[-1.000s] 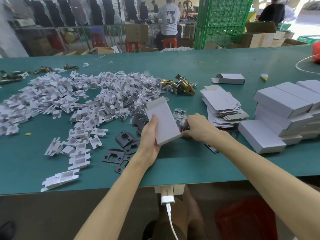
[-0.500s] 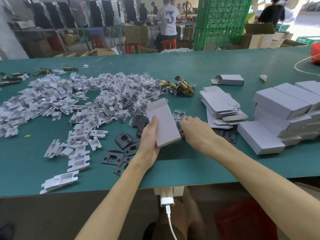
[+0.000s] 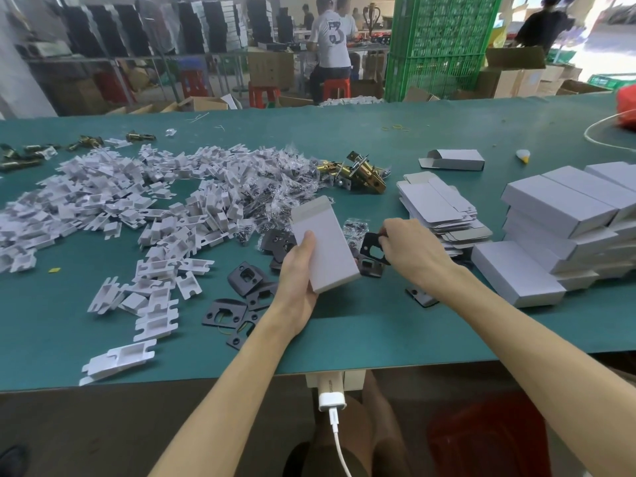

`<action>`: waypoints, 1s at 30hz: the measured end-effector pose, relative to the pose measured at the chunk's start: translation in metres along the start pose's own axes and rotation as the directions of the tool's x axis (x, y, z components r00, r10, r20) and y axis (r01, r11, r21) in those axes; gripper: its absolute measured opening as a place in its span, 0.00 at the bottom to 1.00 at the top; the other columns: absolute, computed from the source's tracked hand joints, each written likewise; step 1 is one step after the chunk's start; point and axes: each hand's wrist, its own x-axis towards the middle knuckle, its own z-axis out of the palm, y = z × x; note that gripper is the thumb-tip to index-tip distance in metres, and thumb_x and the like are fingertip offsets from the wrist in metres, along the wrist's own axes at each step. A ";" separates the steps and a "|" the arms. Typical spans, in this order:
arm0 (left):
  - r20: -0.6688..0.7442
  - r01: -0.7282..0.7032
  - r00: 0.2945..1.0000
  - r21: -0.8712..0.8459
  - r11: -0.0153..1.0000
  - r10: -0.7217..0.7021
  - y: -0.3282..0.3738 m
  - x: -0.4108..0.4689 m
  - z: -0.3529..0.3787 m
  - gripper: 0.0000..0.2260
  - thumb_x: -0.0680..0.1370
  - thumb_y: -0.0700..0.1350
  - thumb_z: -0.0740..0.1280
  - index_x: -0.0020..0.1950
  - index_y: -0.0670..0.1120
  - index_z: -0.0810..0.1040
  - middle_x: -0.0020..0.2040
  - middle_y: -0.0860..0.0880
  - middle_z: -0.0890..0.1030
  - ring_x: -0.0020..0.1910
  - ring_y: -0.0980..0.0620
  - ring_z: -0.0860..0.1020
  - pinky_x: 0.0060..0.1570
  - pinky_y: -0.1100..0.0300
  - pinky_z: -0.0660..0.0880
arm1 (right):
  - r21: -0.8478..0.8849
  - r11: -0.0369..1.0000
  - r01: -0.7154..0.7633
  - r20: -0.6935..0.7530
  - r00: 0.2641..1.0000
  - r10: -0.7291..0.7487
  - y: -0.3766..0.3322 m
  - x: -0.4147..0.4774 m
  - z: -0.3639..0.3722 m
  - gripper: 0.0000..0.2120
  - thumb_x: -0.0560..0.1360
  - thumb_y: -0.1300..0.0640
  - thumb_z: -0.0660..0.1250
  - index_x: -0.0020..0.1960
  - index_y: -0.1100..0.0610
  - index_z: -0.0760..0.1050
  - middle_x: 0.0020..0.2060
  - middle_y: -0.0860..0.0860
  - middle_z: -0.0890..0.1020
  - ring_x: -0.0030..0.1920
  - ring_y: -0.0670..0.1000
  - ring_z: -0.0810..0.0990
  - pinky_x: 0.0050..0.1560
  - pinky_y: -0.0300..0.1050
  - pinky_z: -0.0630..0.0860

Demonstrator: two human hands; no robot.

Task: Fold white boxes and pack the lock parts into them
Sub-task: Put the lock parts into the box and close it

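Now a plate goes to the box

Right in the middle of the green table (image 3: pixel 395 325), close to its near edge, the left hand (image 3: pixel 296 280) holds a folded white box (image 3: pixel 325 247) tilted off the surface, thumb on the upper face and the rest of the hand wrapped beneath, the far flap standing open; it looks like thin card, light and easy to crush, so I would hold it by the long side walls rather than press the broad face. Just beside it the right hand (image 3: pixel 411 251) is pinching a black strike plate (image 3: pixel 371 243) by one edge, lifted clear of the others; stamped metal by the look of it, stiff and small for its weight, probably slick, so a grip across the rim near the cut-out seems safest.

More black plates (image 3: pixel 246 275) lie scattered under and left of the box; small bagged screws (image 3: pixel 354 227) sit touching that litter; a heap of white card inserts (image 3: pixel 137 208) spreads far to the left; brass latches (image 3: pixel 364 172) lie beyond. To the right, flat box blanks (image 3: pixel 437 204) are stacked close to the right wrist, with finished boxes (image 3: pixel 557 218) piled beyond them; so room is tight on that side. Bare table lies open along the near edge, below both forearms.
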 end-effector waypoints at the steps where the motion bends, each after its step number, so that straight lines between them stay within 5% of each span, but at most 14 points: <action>1: 0.000 0.001 1.000 0.009 1.000 -0.001 0.000 -0.001 0.000 0.17 0.86 0.52 0.62 0.69 0.43 0.75 0.56 0.44 0.86 0.54 0.46 0.85 0.56 0.49 0.83 | 0.084 0.996 -0.027 -0.002 1.000 0.027 0.002 0.000 -0.002 0.10 0.80 0.63 0.59 0.52 0.63 0.79 0.45 0.61 0.83 0.45 0.65 0.80 0.47 0.57 0.79; 7: 0.007 -0.009 1.000 0.048 0.999 0.009 -0.001 0.000 0.001 0.16 0.84 0.47 0.65 0.69 0.41 0.75 0.65 0.38 0.82 0.59 0.42 0.82 0.61 0.46 0.80 | 0.398 0.906 -0.144 0.006 0.988 0.154 0.010 0.004 -0.012 0.11 0.80 0.63 0.62 0.53 0.63 0.84 0.42 0.57 0.86 0.41 0.57 0.85 0.49 0.56 0.83; 16: 0.050 -0.040 0.998 0.129 0.991 0.033 -0.008 0.003 0.001 0.19 0.84 0.46 0.67 0.71 0.39 0.73 0.64 0.37 0.82 0.65 0.34 0.79 0.65 0.38 0.78 | 0.668 0.742 -0.060 -0.067 0.988 0.141 0.004 0.003 -0.030 0.16 0.80 0.65 0.63 0.66 0.57 0.78 0.45 0.56 0.85 0.45 0.55 0.85 0.44 0.49 0.85; 19: 0.055 -0.045 0.998 0.130 0.990 0.038 -0.008 0.002 0.002 0.19 0.84 0.46 0.67 0.72 0.39 0.73 0.65 0.36 0.82 0.65 0.35 0.80 0.66 0.37 0.77 | 0.689 0.724 -0.039 -0.069 0.990 0.119 -0.001 0.003 -0.033 0.15 0.80 0.67 0.64 0.64 0.61 0.79 0.49 0.58 0.84 0.44 0.56 0.86 0.45 0.50 0.85; 25: 0.103 -0.072 0.993 0.135 0.988 0.058 -0.007 -0.002 0.003 0.22 0.80 0.48 0.70 0.70 0.39 0.73 0.64 0.38 0.83 0.60 0.40 0.83 0.60 0.45 0.81 | 0.730 0.665 0.157 -0.311 0.943 0.119 -0.014 0.009 -0.045 0.10 0.78 0.68 0.68 0.58 0.62 0.81 0.46 0.56 0.85 0.46 0.56 0.86 0.42 0.46 0.84; 30: 0.164 -0.098 0.984 0.168 0.981 0.070 -0.008 -0.003 0.002 0.19 0.80 0.46 0.72 0.68 0.40 0.77 0.62 0.41 0.84 0.56 0.45 0.84 0.56 0.49 0.83 | 0.625 0.739 0.251 -0.339 0.940 -0.033 -0.031 0.016 -0.059 0.09 0.76 0.67 0.71 0.54 0.59 0.84 0.45 0.51 0.86 0.47 0.49 0.84 0.54 0.44 0.81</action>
